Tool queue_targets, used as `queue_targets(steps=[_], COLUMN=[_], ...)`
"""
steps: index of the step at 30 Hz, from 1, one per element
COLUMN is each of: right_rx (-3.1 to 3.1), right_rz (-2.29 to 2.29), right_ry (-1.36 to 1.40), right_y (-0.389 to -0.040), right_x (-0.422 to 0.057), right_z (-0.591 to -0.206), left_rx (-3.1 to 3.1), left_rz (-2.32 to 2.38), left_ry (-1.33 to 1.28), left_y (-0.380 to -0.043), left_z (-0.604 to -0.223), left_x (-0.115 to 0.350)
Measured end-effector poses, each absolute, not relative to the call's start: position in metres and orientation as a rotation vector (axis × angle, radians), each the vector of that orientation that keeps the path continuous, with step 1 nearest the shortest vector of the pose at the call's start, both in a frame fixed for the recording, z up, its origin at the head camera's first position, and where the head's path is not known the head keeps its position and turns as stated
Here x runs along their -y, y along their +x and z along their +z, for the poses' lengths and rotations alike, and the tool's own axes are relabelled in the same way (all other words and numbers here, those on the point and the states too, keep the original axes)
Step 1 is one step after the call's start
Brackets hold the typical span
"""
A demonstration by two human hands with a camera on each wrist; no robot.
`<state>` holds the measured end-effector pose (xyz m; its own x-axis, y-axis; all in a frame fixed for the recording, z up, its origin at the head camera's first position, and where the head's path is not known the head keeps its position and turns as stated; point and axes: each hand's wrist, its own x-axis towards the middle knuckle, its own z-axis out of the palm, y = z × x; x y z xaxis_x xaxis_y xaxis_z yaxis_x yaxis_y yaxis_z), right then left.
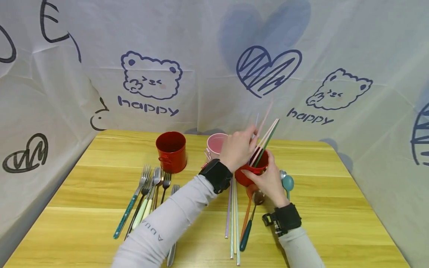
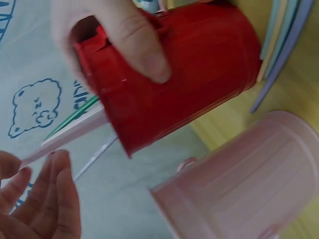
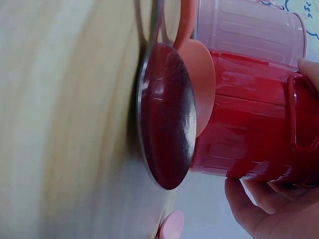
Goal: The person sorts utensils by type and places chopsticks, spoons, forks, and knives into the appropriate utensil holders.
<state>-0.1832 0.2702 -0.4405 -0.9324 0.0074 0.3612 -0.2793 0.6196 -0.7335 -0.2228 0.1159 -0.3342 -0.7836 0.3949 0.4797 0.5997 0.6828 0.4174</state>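
A red bucket (image 1: 244,178) stands at the right of the table's middle with several chopsticks (image 1: 268,142), pale pink and green among them, leaning out of its mouth. My right hand (image 1: 270,182) holds this bucket, thumb on the near side and fingers around the far right side. Above the rim, my left hand (image 1: 238,148) pinches a pale pink chopstick (image 2: 75,132) between thumb and fingers, as the left wrist view shows. A thin lilac chopstick (image 2: 97,155) slants from the bucket beside it. The chopsticks' lower ends are hidden inside.
A pink bucket (image 1: 216,143) stands just left of the held one, and another red bucket (image 1: 171,152) farther left. Several forks (image 1: 147,193) lie at left. Loose chopsticks (image 1: 233,223), an orange spoon (image 1: 246,212), a dark-handled spoon (image 1: 248,227) and a teal spoon (image 1: 288,183) lie nearby.
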Motion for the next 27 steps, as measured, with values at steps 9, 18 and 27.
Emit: queue_targets(steps=[9, 18, 27], right_rx=[2.503, 2.507, 2.505], right_rz=[1.241, 1.225, 1.254], right_ry=[0.218, 0.204, 0.195], right_y=[-0.184, -0.183, -0.183], right_x=[-0.269, -0.268, -0.268], right_z=[-0.441, -0.44, -0.44], left_rx=[2.674, 2.705, 2.732], left_rz=[-0.812, -0.84, -0.758], left_ry=[-0.758, -0.742, -0.79], left_y=[-0.222, -0.215, -0.201], left_z=[-0.354, -0.367, -0.373], left_x=[-0.109, -0.092, -0.08])
